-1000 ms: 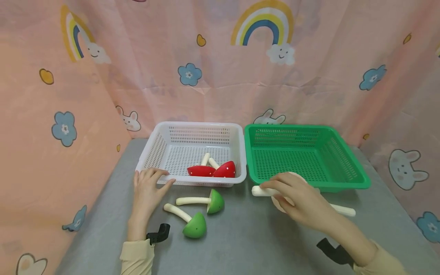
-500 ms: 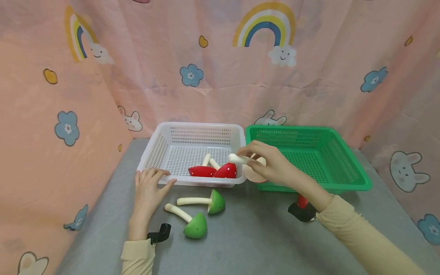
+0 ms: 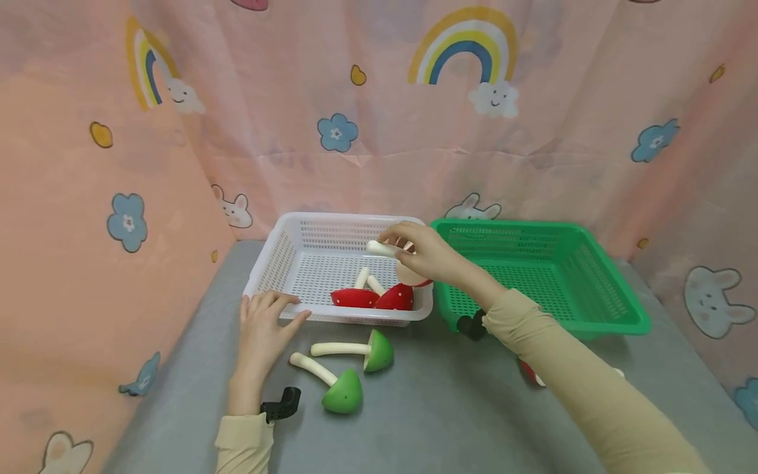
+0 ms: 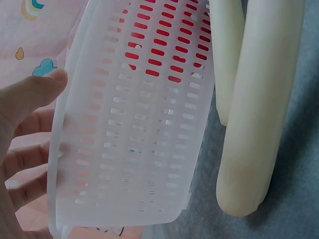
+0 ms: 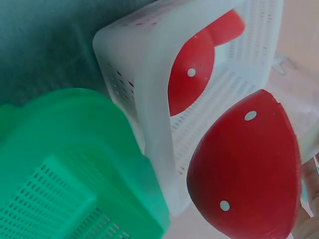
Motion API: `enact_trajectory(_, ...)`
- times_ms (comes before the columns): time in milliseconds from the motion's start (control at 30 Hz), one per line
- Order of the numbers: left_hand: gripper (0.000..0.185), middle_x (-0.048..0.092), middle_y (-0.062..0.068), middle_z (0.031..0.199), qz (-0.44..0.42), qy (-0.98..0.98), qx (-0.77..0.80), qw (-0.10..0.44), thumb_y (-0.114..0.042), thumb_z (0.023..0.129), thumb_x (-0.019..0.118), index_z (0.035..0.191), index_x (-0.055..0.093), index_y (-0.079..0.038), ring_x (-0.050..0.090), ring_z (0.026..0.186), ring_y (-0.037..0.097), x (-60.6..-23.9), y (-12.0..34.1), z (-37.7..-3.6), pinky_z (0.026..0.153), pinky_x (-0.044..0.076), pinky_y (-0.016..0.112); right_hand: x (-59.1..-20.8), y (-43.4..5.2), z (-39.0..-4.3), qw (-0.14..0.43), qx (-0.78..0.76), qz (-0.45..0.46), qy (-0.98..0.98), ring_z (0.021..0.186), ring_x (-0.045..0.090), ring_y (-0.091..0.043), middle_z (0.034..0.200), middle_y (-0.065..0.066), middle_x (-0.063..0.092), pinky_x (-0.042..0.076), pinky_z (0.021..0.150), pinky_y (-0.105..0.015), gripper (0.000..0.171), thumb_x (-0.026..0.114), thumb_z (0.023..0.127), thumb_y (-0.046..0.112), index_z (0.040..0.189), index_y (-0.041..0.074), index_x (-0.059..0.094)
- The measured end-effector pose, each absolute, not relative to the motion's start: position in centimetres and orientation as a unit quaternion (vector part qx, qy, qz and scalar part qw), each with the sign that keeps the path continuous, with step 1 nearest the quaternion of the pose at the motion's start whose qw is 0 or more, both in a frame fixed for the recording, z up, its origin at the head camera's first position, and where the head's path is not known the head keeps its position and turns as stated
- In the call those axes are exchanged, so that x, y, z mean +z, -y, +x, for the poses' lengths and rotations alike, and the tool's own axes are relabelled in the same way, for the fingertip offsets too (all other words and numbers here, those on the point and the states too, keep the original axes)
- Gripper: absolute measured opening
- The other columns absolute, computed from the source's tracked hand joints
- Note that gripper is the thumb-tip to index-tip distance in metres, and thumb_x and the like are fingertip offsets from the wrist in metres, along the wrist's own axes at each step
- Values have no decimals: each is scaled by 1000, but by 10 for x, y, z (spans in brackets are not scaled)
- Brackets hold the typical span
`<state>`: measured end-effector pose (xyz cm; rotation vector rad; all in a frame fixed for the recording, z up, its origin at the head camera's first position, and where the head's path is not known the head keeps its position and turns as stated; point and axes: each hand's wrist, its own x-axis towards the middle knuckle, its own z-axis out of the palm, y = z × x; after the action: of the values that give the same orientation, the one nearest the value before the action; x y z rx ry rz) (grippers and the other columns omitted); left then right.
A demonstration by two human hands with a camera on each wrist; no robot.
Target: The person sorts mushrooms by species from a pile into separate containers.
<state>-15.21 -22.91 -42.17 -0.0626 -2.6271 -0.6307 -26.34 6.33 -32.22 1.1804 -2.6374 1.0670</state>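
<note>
My right hand (image 3: 431, 255) pinches a toy mushroom by its white stem (image 3: 380, 248), held over the right end of the white basket (image 3: 351, 314). In the right wrist view its white-dotted red cap (image 5: 244, 169) hangs beside the basket's rim. Two more red-capped mushrooms, one with its cap (image 3: 354, 298) at the left and one with its cap (image 3: 395, 298) at the right, lie inside against the near wall. My left hand (image 3: 259, 339) holds the basket's near left rim; in the left wrist view its fingers (image 4: 27, 159) pass behind that rim.
A green basket (image 3: 610, 327) stands right beside the white one. Two green-capped toy mushrooms, one farther (image 3: 379, 352) and one nearer (image 3: 345, 393), lie on the grey table in front. Another red mushroom (image 3: 531, 373) is mostly hidden beneath my right forearm. A pink patterned curtain (image 3: 379, 178) hangs behind.
My right hand has carried the red mushroom up and left, from in front of the green basket to over the white basket. The left hand stays on the rim.
</note>
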Motion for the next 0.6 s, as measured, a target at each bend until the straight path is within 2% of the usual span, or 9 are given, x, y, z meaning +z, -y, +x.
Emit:
enact_trajectory(333,29,65,5,103,-23,947,-229,225,-37,81,75,100,70,-16,51,110,30,-426,226,-152,116,14,62,-340,-41,-294,27,277,338,899,93,62,-26,105,-13,65,55,84,-39,30,57,88,-1,117,7,63)
enact_trajectory(600,29,65,5,104,-18,946,-232,224,-36,82,75,101,70,-16,51,111,30,-424,228,-153,118,12,61,-348,-20,-306,1,265,324,908,96,61,-26,108,-13,65,55,87,-39,31,56,89,1,119,9,62)
